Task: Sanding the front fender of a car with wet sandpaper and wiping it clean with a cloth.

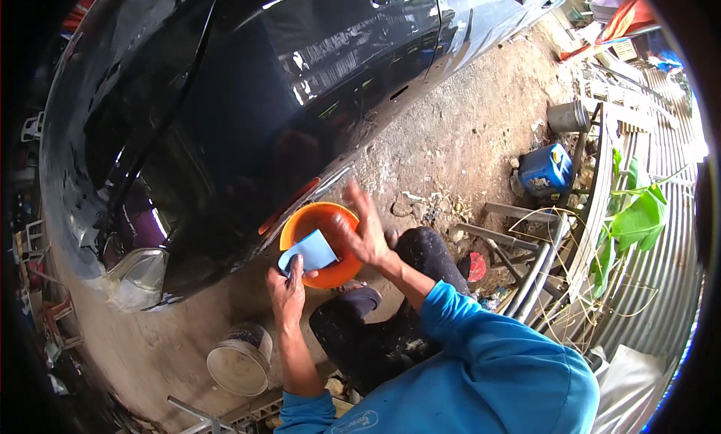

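Observation:
My left hand (288,293) grips a light blue folded sheet (314,252), thumb on top and fingers beneath it. The sheet is over the mouth of an orange bucket (300,222) and hides part of its inside. By the bucket's right rim is my right hand (365,231), its fingers stretched apart and nothing in them. The bucket stands on the ground between my legs and the lower side of a black car (248,134). I cannot make out what the bucket holds.
A whitish bucket (239,363) lies tilted near my left forearm. To the right are a blue jerrycan (547,170), a grey bucket (568,117), metal bars (542,263), a green plant (638,218) and corrugated sheeting (665,246). Stones (403,206) dot the dirt ground.

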The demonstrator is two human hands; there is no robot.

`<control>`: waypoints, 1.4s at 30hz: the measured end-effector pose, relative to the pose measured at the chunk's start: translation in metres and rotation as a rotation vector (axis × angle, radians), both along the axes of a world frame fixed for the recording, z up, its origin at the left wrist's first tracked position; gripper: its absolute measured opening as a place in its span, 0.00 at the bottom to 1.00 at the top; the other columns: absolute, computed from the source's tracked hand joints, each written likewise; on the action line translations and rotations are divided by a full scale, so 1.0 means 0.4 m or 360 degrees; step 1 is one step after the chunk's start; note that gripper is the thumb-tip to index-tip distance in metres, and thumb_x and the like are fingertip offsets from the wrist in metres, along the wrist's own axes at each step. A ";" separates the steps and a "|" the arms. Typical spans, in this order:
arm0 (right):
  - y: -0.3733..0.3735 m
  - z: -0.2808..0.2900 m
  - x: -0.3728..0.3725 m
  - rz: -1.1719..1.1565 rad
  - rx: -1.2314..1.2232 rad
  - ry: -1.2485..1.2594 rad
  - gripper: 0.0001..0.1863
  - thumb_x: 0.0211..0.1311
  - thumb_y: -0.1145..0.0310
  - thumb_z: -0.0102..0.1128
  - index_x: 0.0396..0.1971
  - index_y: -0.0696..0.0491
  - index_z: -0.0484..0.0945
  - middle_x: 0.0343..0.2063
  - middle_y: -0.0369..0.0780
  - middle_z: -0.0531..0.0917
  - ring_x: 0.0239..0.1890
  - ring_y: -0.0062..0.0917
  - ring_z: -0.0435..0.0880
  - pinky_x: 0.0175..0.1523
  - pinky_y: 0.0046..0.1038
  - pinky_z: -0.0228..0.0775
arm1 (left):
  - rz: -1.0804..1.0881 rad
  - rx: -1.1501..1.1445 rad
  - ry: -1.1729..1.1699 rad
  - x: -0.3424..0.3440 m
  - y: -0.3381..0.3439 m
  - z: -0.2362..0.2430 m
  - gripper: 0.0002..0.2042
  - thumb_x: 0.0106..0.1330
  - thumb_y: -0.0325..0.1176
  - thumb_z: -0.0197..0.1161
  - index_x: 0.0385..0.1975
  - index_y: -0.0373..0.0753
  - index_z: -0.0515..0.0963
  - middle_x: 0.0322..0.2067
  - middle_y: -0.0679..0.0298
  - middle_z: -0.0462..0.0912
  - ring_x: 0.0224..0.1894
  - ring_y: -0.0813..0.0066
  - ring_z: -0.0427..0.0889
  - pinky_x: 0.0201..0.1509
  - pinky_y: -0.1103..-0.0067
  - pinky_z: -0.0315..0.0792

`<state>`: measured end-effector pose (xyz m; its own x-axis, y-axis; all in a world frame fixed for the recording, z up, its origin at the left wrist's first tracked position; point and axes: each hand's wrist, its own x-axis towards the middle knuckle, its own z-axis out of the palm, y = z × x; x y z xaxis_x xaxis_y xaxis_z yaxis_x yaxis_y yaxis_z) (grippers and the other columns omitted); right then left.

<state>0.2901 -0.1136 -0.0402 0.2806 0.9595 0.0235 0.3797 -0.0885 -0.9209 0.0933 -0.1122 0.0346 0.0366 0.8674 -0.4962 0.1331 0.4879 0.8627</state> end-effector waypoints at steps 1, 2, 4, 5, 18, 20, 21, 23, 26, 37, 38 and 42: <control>0.023 -0.023 0.020 -0.0130 0.0093 -0.0107 0.41 0.69 0.60 0.60 0.75 0.59 0.52 0.58 0.57 0.69 0.60 0.51 0.70 0.68 0.42 0.61 | 0.0016 0.0192 -0.0005 -0.001 0.002 -0.014 0.12 0.74 0.34 0.61 0.41 0.27 0.79 0.32 0.60 0.85 0.27 0.76 0.86 0.35 0.80 0.76; 0.065 -0.031 0.040 -0.0263 0.0231 -0.0208 0.42 0.69 0.61 0.59 0.76 0.59 0.49 0.59 0.58 0.67 0.62 0.53 0.68 0.69 0.44 0.60 | 0.0031 0.0360 0.0027 -0.005 0.012 -0.003 0.10 0.74 0.32 0.60 0.41 0.29 0.79 0.32 0.61 0.85 0.28 0.77 0.85 0.35 0.80 0.76; 0.150 -0.040 0.074 -0.0299 0.0318 -0.0310 0.44 0.68 0.63 0.60 0.76 0.58 0.46 0.57 0.60 0.66 0.58 0.53 0.68 0.65 0.46 0.61 | -0.0097 0.0648 0.0262 -0.043 0.042 -0.016 0.10 0.74 0.31 0.60 0.41 0.29 0.79 0.31 0.62 0.84 0.29 0.78 0.85 0.35 0.80 0.76; 0.183 -0.054 0.094 -0.0314 0.0432 -0.0316 0.44 0.67 0.63 0.61 0.76 0.58 0.47 0.56 0.59 0.67 0.56 0.52 0.69 0.64 0.45 0.63 | -0.0116 0.0764 0.0296 -0.036 0.063 -0.025 0.10 0.74 0.32 0.59 0.40 0.29 0.79 0.30 0.62 0.84 0.29 0.79 0.83 0.35 0.80 0.75; 0.106 -0.260 0.164 0.0446 0.0722 0.0000 0.24 0.60 0.66 0.67 0.56 0.57 0.78 0.39 0.45 0.79 0.42 0.39 0.78 0.49 0.38 0.71 | -0.0173 0.1151 0.0293 0.057 0.106 -0.254 0.06 0.72 0.28 0.62 0.39 0.30 0.79 0.30 0.65 0.81 0.28 0.79 0.82 0.33 0.81 0.77; 0.101 -0.318 0.168 0.0729 0.0582 0.0415 0.23 0.65 0.63 0.65 0.57 0.59 0.78 0.41 0.46 0.81 0.44 0.35 0.81 0.48 0.35 0.72 | -0.0343 0.0883 0.0177 0.082 0.087 -0.313 0.06 0.71 0.28 0.63 0.39 0.32 0.80 0.32 0.65 0.82 0.30 0.80 0.82 0.32 0.80 0.80; 0.089 -0.360 0.160 0.0819 0.0533 0.0551 0.21 0.66 0.62 0.65 0.53 0.59 0.79 0.40 0.46 0.82 0.42 0.31 0.82 0.45 0.34 0.73 | -0.0378 0.0767 0.0079 0.099 0.083 -0.372 0.06 0.71 0.28 0.63 0.40 0.32 0.80 0.33 0.65 0.82 0.31 0.80 0.82 0.32 0.80 0.80; 0.077 -0.411 0.145 0.1027 0.0247 0.0545 0.16 0.67 0.61 0.65 0.46 0.59 0.82 0.35 0.45 0.85 0.35 0.25 0.82 0.40 0.32 0.74 | -0.0457 0.0635 -0.0016 0.094 0.076 -0.491 0.07 0.70 0.29 0.64 0.42 0.32 0.80 0.35 0.64 0.83 0.33 0.79 0.83 0.33 0.79 0.81; 0.062 -0.525 0.176 0.0899 0.0024 0.0545 0.11 0.68 0.65 0.66 0.35 0.59 0.84 0.27 0.37 0.86 0.29 0.17 0.80 0.35 0.28 0.73 | -0.0508 0.0452 -0.0487 0.095 0.056 -0.629 0.15 0.74 0.40 0.61 0.48 0.32 0.78 0.42 0.61 0.84 0.43 0.71 0.85 0.52 0.70 0.81; 0.060 -0.707 0.280 -0.0105 0.0059 0.1629 0.14 0.54 0.73 0.66 0.42 0.53 0.78 0.32 0.31 0.81 0.33 0.18 0.79 0.40 0.22 0.71 | 0.0508 -0.0829 -0.0413 -0.152 -0.074 -1.450 0.17 0.77 0.40 0.48 0.51 0.34 0.76 0.46 0.51 0.84 0.47 0.55 0.85 0.50 0.60 0.82; 0.055 -0.707 0.290 -0.0311 0.0036 0.1694 0.15 0.53 0.74 0.65 0.43 0.53 0.77 0.34 0.33 0.82 0.35 0.20 0.80 0.41 0.23 0.71 | 0.0641 -0.0875 -0.0382 -0.150 -0.081 -1.476 0.17 0.77 0.40 0.47 0.52 0.34 0.76 0.46 0.51 0.84 0.47 0.55 0.85 0.49 0.60 0.82; 0.036 -0.736 0.359 -0.0403 -0.0048 0.1799 0.28 0.50 0.74 0.65 0.55 0.54 0.70 0.42 0.37 0.80 0.43 0.25 0.80 0.49 0.28 0.73 | 0.0897 -0.0745 -0.0485 -0.128 -0.156 -1.486 0.18 0.77 0.41 0.48 0.54 0.34 0.76 0.46 0.51 0.84 0.46 0.56 0.85 0.47 0.60 0.83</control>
<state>0.4336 -0.0990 -0.3345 0.3111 0.8687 -0.3854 -0.6906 -0.0720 -0.7197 0.0420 -0.1747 -0.5599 -0.1530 0.4993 -0.8528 -0.4509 0.7327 0.5098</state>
